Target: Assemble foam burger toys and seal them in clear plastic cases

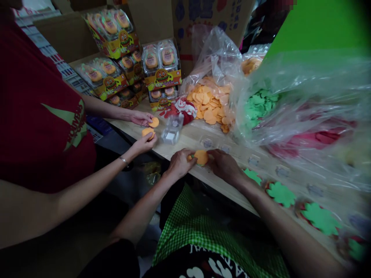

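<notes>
An orange disc (201, 157) is held in front of and to the right of the clear box (171, 133), above the edge of the surface (189, 133). It is pinched at one side by the left hand (182, 163); its other side is met by the right hand (224, 165), though whether a grip is formed there cannot be told in the dim light. Left of the box, orange rounds (148, 133) are held by a co-worker's hands (144, 143). Beyond it, loose orange pieces (210, 100) are piled; well to its right, green leaf shapes (280, 194) are laid out.
</notes>
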`<state>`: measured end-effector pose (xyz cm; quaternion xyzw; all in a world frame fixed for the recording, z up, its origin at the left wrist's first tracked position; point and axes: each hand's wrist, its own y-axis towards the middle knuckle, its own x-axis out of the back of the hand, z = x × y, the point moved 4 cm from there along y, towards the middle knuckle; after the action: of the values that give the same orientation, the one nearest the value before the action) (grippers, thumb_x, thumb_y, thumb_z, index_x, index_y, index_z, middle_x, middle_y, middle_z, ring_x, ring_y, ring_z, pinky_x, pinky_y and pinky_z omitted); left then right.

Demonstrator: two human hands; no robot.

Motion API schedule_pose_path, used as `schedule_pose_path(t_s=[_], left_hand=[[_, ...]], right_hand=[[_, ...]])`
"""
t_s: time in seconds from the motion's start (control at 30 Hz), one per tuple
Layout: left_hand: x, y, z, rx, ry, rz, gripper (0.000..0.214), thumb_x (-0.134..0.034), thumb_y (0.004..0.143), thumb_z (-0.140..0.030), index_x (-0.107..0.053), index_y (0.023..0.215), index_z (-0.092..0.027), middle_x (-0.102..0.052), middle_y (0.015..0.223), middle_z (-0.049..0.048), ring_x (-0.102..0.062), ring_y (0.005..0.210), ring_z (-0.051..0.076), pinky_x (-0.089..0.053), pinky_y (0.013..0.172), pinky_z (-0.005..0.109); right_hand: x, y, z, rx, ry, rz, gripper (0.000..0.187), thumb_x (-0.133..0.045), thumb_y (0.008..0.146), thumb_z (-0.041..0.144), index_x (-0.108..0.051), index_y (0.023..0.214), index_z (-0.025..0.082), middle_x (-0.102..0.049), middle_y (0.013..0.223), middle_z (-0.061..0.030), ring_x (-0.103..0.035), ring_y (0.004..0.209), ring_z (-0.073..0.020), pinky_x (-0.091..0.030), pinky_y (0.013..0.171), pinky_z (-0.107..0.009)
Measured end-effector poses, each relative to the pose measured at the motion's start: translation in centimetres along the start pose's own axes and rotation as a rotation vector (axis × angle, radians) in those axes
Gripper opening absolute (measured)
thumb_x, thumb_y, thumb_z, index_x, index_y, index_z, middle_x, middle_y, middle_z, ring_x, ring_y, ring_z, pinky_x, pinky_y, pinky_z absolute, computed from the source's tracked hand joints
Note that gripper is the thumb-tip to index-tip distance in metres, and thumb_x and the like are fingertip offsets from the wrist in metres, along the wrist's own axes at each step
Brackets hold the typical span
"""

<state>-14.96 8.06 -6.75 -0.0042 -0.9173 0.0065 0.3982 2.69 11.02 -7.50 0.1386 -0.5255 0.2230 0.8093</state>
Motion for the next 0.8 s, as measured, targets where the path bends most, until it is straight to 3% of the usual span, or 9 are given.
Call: schedule_pose_path(t_s=[0.13, 0.23, 0.3, 0.37, 0.43, 0.53, 0.6, 0.8], left_hand=[[0.4, 0.2, 0.4, -0.011, -0.176, -0.071, 0.039, -0.063, 0.087, -0.032, -0.067, 0.124, -0.019, -0.071, 0.121, 0.0093, -0.066, 0.106, 0.024, -0.049, 0.098, 0.037], [0.8, 0.5, 0.8, 0.113, -0.556, -0.070, 0.032, -0.053, 0.090, -0.025, -0.068, 0.117, -0.015, -0.071, 0.113, 0.0098, -0.066, 0.101, 0.020, -0.050, 0.092, 0.032], [0.3, 0.7, 0.5, 0.213, -0.839, 0.018, 0.036, -0.051, 0.086, -0.015, -0.065, 0.119, -0.014, -0.071, 0.105, 0.0083, -0.066, 0.091, 0.016, -0.051, 0.084, 0.027], [-0.9, 1.2, -0.4, 0.267, -0.995, 0.093, 0.039, -0.050, 0.081, -0.006, -0.064, 0.117, -0.013, -0.069, 0.094, 0.0056, -0.065, 0.083, 0.013, -0.051, 0.080, 0.025], [-2.5, 1.9, -1.4, 0.263, -0.964, 0.033, 0.036, -0.049, 0.078, 0.000, -0.064, 0.109, -0.012, -0.066, 0.086, 0.0031, -0.064, 0.079, 0.011, -0.050, 0.080, 0.024], [-4.6, 2.7, -2.6, 0.164, -0.734, -0.199, 0.031, -0.047, 0.079, 0.004, -0.062, 0.100, -0.014, -0.066, 0.088, 0.0035, -0.063, 0.084, 0.013, -0.051, 0.086, 0.027], [-5.5, 2.9, -2.9, 0.099, -0.602, -0.264, 0.032, -0.047, 0.080, 0.004, -0.061, 0.101, -0.015, -0.067, 0.091, 0.0041, -0.064, 0.087, 0.014, -0.051, 0.089, 0.029], [-5.3, 2.6, -2.9, -0.092, -0.313, -0.141, 0.023, -0.054, 0.085, -0.009, -0.060, 0.106, -0.017, -0.070, 0.105, 0.0073, -0.066, 0.098, 0.020, -0.053, 0.091, 0.034]], right_hand=[[0.1, -0.5, 0.7, 0.054, -0.125, 0.051, 0.063, -0.051, 0.077, 0.002, -0.059, 0.138, 0.016, -0.063, 0.131, -0.0179, -0.062, 0.113, -0.0306, -0.048, 0.093, -0.040], [0.6, -0.8, 0.2, 0.016, -0.143, -0.015, 0.064, -0.052, 0.076, 0.004, -0.060, 0.138, 0.017, -0.055, 0.141, -0.0210, -0.057, 0.121, -0.0372, -0.047, 0.096, -0.049], [1.2, -0.7, -0.3, -0.040, 0.005, -0.109, 0.060, -0.048, 0.078, 0.004, -0.061, 0.136, 0.014, -0.059, 0.136, -0.0202, -0.060, 0.119, -0.0323, -0.049, 0.096, -0.044], [1.4, -0.3, -0.5, -0.102, 0.246, -0.103, 0.055, -0.043, 0.083, 0.006, -0.061, 0.135, 0.013, -0.068, 0.124, -0.0162, -0.067, 0.106, -0.0237, -0.053, 0.090, -0.034], [1.3, 0.4, -0.2, -0.166, 0.364, -0.032, 0.050, -0.041, 0.086, 0.009, -0.065, 0.129, 0.013, -0.073, 0.114, -0.0127, -0.070, 0.097, -0.0200, -0.054, 0.085, -0.028], [1.3, 1.4, 0.4, -0.231, 0.259, -0.034, 0.043, -0.047, 0.082, 0.010, -0.072, 0.117, 0.012, -0.073, 0.115, -0.0156, -0.069, 0.105, -0.0250, -0.051, 0.091, -0.031], [1.1, 1.4, 0.3, -0.235, 0.231, -0.060, 0.044, -0.049, 0.079, 0.010, -0.072, 0.116, 0.012, -0.072, 0.118, -0.0166, -0.069, 0.108, -0.0273, -0.051, 0.092, -0.032], [-0.5, 0.8, -1.7, -0.197, 0.459, -0.130, 0.040, -0.051, 0.080, 0.027, -0.071, 0.112, 0.018, -0.076, 0.104, -0.0115, -0.072, 0.091, -0.0281, -0.055, 0.077, -0.036]])
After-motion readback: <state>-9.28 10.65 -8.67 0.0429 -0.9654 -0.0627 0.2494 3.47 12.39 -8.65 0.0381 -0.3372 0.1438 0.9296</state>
